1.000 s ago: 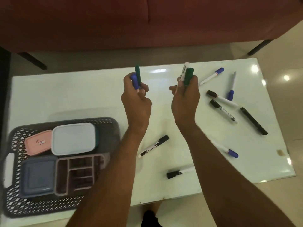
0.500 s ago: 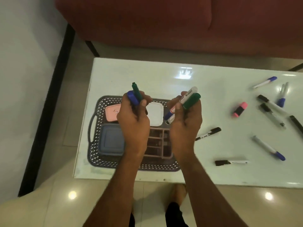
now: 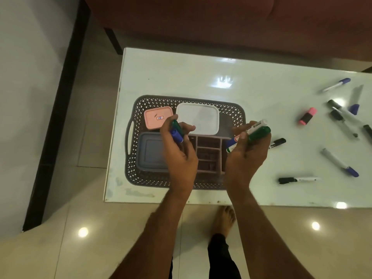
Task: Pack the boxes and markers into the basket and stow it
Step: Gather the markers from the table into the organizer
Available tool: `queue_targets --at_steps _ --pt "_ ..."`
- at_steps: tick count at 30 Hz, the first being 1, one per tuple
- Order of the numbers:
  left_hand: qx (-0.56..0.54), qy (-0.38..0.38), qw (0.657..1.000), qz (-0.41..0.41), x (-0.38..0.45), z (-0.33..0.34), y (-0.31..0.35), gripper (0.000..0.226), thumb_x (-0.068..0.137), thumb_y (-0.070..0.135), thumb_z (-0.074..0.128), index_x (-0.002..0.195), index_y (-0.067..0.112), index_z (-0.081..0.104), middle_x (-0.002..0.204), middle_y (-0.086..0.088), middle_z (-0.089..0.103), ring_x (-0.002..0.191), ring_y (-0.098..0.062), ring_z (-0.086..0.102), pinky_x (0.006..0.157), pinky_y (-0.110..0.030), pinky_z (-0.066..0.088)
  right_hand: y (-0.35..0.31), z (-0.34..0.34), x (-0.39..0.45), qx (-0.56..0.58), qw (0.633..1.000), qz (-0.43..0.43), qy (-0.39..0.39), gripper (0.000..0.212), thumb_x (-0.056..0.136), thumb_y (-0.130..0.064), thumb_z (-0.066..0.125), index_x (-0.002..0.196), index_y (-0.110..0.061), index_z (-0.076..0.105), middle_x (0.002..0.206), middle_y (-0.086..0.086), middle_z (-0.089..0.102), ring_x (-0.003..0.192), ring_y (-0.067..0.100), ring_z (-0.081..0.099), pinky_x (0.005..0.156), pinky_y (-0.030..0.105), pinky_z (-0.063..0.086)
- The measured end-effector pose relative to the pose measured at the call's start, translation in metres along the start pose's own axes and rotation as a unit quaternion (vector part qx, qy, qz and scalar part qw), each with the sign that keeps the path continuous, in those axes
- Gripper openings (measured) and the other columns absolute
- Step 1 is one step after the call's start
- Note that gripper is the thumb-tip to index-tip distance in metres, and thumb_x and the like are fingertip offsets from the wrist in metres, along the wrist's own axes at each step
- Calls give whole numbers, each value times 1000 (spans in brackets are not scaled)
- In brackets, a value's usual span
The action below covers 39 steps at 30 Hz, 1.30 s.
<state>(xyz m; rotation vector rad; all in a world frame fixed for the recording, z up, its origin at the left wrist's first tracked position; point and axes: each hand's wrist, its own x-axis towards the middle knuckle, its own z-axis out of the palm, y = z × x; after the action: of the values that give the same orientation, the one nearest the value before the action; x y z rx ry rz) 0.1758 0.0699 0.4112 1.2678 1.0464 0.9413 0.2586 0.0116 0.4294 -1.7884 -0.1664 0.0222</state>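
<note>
Left hand (image 3: 179, 150) pinching a green and a blue capped marker (image 3: 177, 132), right hand (image 3: 244, 154) clasping three more markers (image 3: 253, 131), both poised over the grey perforated plastic basket (image 3: 136, 174) holding lidded boxes (image 3: 198, 117) on the white worktop (image 3: 201, 77); marker-loading step, next calling for release into the pink divided tray (image 3: 207, 152).

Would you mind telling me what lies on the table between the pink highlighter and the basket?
Head view: only a black marker, partly behind the right hand.
</note>
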Motion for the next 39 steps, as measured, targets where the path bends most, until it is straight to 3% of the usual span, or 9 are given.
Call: queue_targets --at_steps 3,6,11,15,20,23,30,36,39 --pt "31 -6 999 -13 -4 -1 -12 51 94 -12 55 138 12 48 119 3 66 123 -17 63 110 -37 52 11 1 -8 -13 1000 20 -14 30 98 10 51 119 -11 56 102 -15 73 103 6 68 100 34 54" --pt "55 -13 998 -8 -5 1 -14 58 87 -18 59 133 17 52 117 9 64 118 -9 62 104 -23 52 18 2 -13 -38 998 22 -35 33 94 14 54 123 0 54 114 11 70 107 6 67 93 20 55" --pt "74 -13 997 0 -3 3 -18 54 86 -17 61 130 16 56 118 15 62 120 -5 61 109 -23 47 21 2 -11 -54 997 26 -41 36 91 18 54 122 1 56 116 11 66 103 -4 63 85 4 47" --pt "72 -9 997 -9 -4 4 -19 50 88 -13 61 129 16 57 125 1 65 126 -12 60 112 -36 49 23 2 -9 -61 995 37 -74 34 94 11 58 125 -2 56 120 12 65 103 -6 64 81 2 48" --pt "61 2 998 -16 -6 8 -18 56 90 -10 63 131 28 55 133 7 63 133 -12 56 114 -43 48 28 -3 -3 -23 994 26 -100 34 93 7 64 124 -7 58 121 8 65 114 22 65 95 28 57" --pt "66 25 997 11 -9 11 -15 54 90 -11 63 137 12 54 139 -1 61 136 -13 54 114 -36 47 31 -13 0 2 994 32 -109 32 97 -1 64 127 -11 57 123 3 64 119 24 64 102 46 55" --pt "101 125 979 125 -21 34 -4 46 91 -6 65 136 -4 54 137 -16 61 135 -26 54 112 -50 47 28 -50 33 19 994 -6 -105 33 99 -4 61 129 -18 57 128 9 65 126 24 61 111 42 49" --pt "104 67 975 183 -40 107 23 42 89 -12 64 130 -12 55 133 -21 62 133 -28 56 113 -31 45 33 -90 81 -22 996 -39 -82 34 98 -1 62 132 -4 59 128 5 66 123 22 63 107 49 51" --pt "116 30 977 176 -52 148 29 46 91 -3 68 135 -6 54 137 -16 62 134 -24 56 110 -35 51 33 -114 106 -49 995 -52 -76 33 99 -4 64 132 -6 60 128 3 66 123 18 62 104 47 51"
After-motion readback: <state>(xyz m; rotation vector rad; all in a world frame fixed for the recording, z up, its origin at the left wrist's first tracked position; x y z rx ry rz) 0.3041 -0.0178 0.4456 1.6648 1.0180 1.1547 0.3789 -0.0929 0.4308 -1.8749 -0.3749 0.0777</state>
